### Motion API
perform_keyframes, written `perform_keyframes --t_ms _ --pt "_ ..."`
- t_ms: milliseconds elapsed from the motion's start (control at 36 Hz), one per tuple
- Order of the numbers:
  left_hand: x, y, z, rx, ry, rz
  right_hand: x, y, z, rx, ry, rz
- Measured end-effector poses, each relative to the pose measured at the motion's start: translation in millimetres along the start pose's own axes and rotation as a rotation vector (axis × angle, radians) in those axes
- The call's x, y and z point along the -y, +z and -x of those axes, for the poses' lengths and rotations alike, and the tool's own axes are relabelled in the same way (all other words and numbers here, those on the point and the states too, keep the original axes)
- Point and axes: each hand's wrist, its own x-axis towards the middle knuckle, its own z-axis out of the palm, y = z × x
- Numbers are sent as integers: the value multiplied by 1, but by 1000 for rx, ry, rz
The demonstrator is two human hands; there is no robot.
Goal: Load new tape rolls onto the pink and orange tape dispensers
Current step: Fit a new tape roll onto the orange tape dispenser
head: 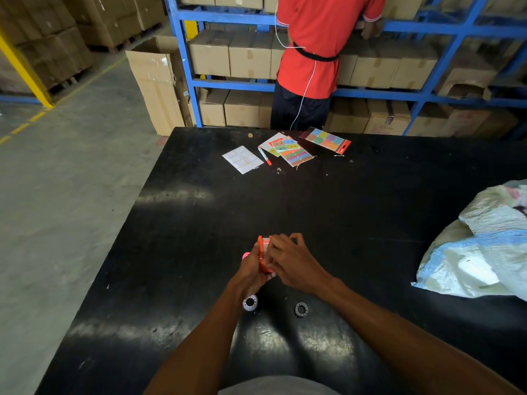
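Note:
My left hand (251, 270) grips the orange tape dispenser (261, 253), held on edge above the black table (199, 223). My right hand (288, 260) closes over the dispenser's right side, fingers pinching at its top. A sliver of the pink dispenser (245, 255) peeks out behind my left hand; most of it is hidden. A white tape roll (250, 302) lies on the table just under my left wrist. A small grey empty core ring (301, 309) lies to its right, below my right forearm.
At the table's far side lie a white label sheet (242, 159), an orange pen (265, 156) and packs of coloured sticky labels (328, 139). A crumpled plastic sack (484, 246) fills the right edge. A person in a red shirt (313, 52) stands at blue shelving with cardboard boxes.

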Motion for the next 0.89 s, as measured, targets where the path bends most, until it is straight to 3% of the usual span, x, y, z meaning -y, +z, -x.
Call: perform_keyframes --t_ms 83,333,583,694,750,889 --pt "-1 1 -1 16 -22 13 3 13 6 -11 33 71" --pt "6 -2 -5 31 -45 4 8 41 20 -262 38 168" --pt "9 -4 -13 5 -69 -7 4 55 30 -344 3 169" --pt "8 -5 -24 -43 -74 -23 4 48 35 -365 14 39" --pt "8 -4 -28 -20 -87 -53 1 40 36 -371 109 -113" --pt "10 2 -27 54 -117 -159 -25 50 25 -298 613 -515"
